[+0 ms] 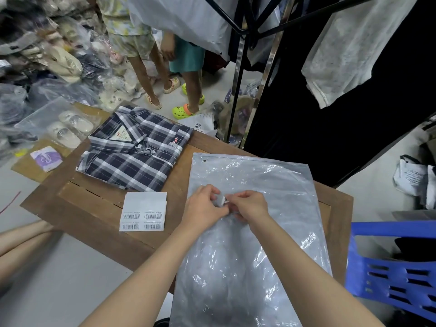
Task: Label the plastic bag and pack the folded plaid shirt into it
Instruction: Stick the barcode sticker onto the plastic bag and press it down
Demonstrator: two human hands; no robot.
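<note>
A clear plastic bag (254,232) lies flat on the right half of the wooden table (94,208), hanging over its near edge. Above the bag's middle, my left hand (203,208) and my right hand (250,206) meet and pinch a small barcode label (223,199) between their fingertips. The folded plaid shirt (136,149), navy and white with a collar tag, rests on the far left part of the table. A white sheet of barcode labels (144,211) lies between the shirt and the near edge, left of my hands.
A blue plastic crate (391,267) stands at the right. Two people's legs (172,76) are beyond the table. Bagged shoes (68,126) and a purple packet (46,158) lie on cardboard at left. Clothes hang from a rack (247,67) behind.
</note>
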